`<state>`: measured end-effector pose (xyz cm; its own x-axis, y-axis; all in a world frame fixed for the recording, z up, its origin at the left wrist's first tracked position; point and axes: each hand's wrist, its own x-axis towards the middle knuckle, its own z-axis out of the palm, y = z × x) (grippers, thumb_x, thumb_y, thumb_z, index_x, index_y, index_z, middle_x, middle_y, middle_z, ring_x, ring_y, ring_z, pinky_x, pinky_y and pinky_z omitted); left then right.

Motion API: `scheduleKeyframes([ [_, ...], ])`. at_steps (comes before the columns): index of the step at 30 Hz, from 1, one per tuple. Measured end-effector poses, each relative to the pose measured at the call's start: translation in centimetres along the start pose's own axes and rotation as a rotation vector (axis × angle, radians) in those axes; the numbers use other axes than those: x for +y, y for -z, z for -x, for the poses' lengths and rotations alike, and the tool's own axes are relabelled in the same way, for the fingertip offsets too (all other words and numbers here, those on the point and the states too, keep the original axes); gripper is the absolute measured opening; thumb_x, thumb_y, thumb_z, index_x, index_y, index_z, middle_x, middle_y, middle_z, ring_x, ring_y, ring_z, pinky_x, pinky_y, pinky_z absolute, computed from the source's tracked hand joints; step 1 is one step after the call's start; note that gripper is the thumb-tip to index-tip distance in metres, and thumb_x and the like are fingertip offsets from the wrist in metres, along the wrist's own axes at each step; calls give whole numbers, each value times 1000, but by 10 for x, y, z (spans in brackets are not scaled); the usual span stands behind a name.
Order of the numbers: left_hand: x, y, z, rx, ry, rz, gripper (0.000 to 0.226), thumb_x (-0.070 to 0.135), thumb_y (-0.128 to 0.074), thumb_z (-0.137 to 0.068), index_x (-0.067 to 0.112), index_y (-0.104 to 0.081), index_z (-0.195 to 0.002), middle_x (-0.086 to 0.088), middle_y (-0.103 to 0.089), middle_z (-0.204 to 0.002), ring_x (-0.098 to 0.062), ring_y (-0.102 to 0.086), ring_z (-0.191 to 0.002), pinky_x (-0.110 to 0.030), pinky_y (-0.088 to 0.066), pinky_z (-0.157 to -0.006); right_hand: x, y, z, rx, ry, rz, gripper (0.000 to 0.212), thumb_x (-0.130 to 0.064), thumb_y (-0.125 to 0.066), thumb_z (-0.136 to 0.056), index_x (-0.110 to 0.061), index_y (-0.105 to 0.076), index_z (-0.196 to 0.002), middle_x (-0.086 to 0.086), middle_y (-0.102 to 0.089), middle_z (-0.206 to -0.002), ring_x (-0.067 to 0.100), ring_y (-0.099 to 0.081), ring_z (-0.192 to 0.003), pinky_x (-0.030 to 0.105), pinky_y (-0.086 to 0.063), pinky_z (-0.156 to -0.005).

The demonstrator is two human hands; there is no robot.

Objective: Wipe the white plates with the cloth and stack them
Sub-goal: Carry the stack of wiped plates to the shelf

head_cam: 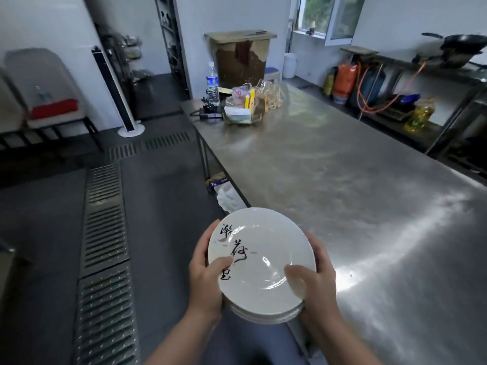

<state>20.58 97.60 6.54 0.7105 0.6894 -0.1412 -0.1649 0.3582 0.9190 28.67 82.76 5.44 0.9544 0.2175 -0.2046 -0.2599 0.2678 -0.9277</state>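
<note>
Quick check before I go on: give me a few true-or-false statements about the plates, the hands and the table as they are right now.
1. Both hands hold the stack of plates. True: the left hand and right hand grip opposite rims, thumbs on the top plate.
2. The stack rests flat on the steel table. False: it is held up in the air at the table's near edge.
3. The top plate is plain white. False: it bears black brush writing.
4. A water bottle stands at the table's far end. True.
5. A cloth is in the right hand. False: that hand holds only the plates.
</note>
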Motion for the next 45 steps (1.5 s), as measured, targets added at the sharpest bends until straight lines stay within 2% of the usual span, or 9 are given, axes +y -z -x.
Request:
scheduleKeyframes([
  [4,3,5,-36,56,-4,11,62,3,-59,-59,28,-71,-115,-8,-73,-113,-28,-70,-100,-38,-57,-73,5,-26,-35,-44,-68,9,65,-3,-61,-46,-24,-68,-108,12,-71,-98,35,-67,-87,42,-56,-64],
  [6,6,7,-54,75,-4,21,58,4,-58,-59,27,-72,-111,-12,-73,-109,-29,-70,-96,-39,-57,-69,6,-40,-52,-68,-71,11,66,-3,-62,-46,-18,-67,-110,13,-71,-98,37,-66,-87,39,-55,-59],
  [9,10,13,-81,105,-20,28,58,4,-58,-58,24,-69,-111,-12,-72,-109,-28,-69,-93,-37,-58,-67,10,-61,-74,-112,-66,12,68,-1,-61,-46,-21,-67,-111,8,-72,-96,30,-68,-85,36,-54,-58],
  [17,22,59,-151,119,77,40,54,5,-60,-58,19,-68,-109,-11,-74,-100,-23,-71,-82,-32,-57,-58,45,-126,-109,-87,-108,60,68,-4,-63,-47,-29,-66,-110,5,-71,-104,35,-65,-97,55,-56,-77],
  [24,41,134,-240,-2,163,-56,56,3,-60,-57,21,-68,-109,-6,-75,-96,-19,-72,-81,-29,-56,-58,98,-214,-121,42,-119,28,69,-6,-62,-50,-27,-63,-116,-9,-71,-99,22,-66,-93,32,-55,-64],
  [28,40,164,-284,-66,211,-120,59,1,-58,-55,22,-67,-110,-4,-75,-95,-17,-72,-79,-29,-56,-57,131,-250,-133,130,-132,-7,67,-3,-61,-51,-31,-66,-112,2,-72,-100,22,-68,-89,31,-55,-64],
  [34,12,172,-324,-86,292,-175,59,2,-60,-55,28,-69,-108,-4,-75,-99,-19,-71,-84,-32,-56,-62,160,-255,-158,197,-117,-47,67,0,-59,-54,-24,-65,-116,11,-71,-106,30,-69,-94,37,-55,-68],
  [40,-41,166,-353,-112,341,-188,63,-22,-51,-75,28,-68,-110,-5,-74,-103,-20,-71,-87,-29,-56,-61,195,-233,-197,242,-173,-47,71,1,-57,-52,-21,-63,-120,14,-70,-107,31,-68,-92,36,-56,-65],
  [45,-97,158,-392,-149,401,-157,62,-11,-62,-60,25,-68,-110,-4,-75,-100,-18,-71,-84,-28,-56,-59,239,-211,-234,345,-192,-50,73,0,-60,-51,-22,-62,-120,10,-70,-107,31,-67,-94,41,-58,-68],
])
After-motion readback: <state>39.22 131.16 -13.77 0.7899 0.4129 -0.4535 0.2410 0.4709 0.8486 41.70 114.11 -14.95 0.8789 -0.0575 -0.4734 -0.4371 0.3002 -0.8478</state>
